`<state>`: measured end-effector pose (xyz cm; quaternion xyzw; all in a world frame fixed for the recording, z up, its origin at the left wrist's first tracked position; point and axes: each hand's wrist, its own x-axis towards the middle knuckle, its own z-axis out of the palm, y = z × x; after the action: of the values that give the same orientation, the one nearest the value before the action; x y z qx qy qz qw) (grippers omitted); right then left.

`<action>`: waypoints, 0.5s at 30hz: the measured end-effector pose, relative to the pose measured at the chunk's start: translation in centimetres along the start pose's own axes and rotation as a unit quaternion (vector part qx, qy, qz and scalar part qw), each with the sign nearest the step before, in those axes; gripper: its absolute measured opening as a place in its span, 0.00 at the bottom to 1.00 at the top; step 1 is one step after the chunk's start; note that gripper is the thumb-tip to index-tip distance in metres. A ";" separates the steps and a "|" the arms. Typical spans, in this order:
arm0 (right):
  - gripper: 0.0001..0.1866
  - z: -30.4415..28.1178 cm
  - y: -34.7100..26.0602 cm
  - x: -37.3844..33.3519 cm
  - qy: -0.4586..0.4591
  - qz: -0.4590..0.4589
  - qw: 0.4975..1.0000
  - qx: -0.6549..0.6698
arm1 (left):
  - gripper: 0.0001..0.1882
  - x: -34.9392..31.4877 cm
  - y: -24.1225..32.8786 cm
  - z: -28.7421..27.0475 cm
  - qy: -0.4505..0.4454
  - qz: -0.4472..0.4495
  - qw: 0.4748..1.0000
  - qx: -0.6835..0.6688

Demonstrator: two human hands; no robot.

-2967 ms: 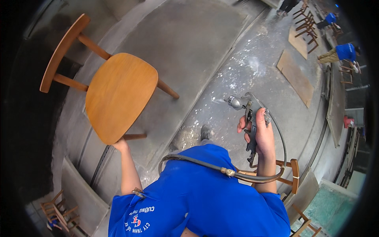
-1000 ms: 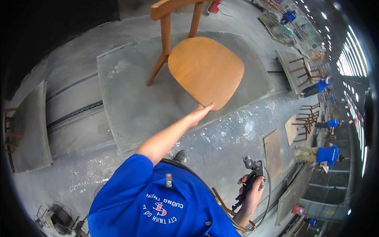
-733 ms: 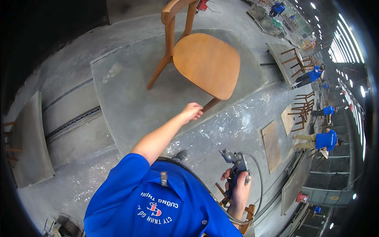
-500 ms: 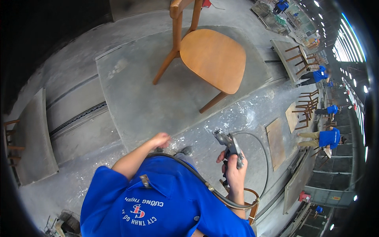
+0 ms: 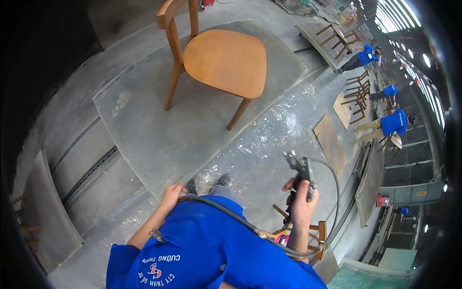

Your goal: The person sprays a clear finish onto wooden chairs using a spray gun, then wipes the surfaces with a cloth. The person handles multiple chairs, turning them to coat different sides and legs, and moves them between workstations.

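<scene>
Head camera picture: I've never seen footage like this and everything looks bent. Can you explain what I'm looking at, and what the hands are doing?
The camera sits on a person's head and looks down with a very wide lens, so straight lines curve near the rim. The blue at the bottom is the person's own shirt. Their right hand grips a dark spray gun, whose hose runs back across the chest. Their left hand is empty, held low by the body, close to the hose. Ahead, a wooden chair stands upright on a grey platform, apart from both hands. The floor near it is speckled white. Farther off on the right, other people in blue shirts work among more chairs.
</scene>
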<state>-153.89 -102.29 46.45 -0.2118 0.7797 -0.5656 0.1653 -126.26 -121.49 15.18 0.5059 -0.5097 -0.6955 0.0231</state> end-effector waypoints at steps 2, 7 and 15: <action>0.21 -1.2 0.8 -0.8 0.086 0.058 0.995 0.005 | 0.24 0.5 0.6 1.3 0.001 0.001 1.000 0.028; 0.23 0.7 3.5 -0.1 -0.013 0.165 0.986 -0.033 | 0.26 0.9 0.2 4.7 0.077 0.054 0.992 0.087; 0.18 7.7 7.9 3.4 -0.511 -0.073 0.847 -0.127 | 0.20 -10.3 -8.9 9.0 0.357 -0.002 0.930 -0.085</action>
<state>-154.09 -108.14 36.47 -0.5466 0.6322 -0.2836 0.4703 -123.45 -105.41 15.35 0.7176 -0.4062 -0.5098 0.2452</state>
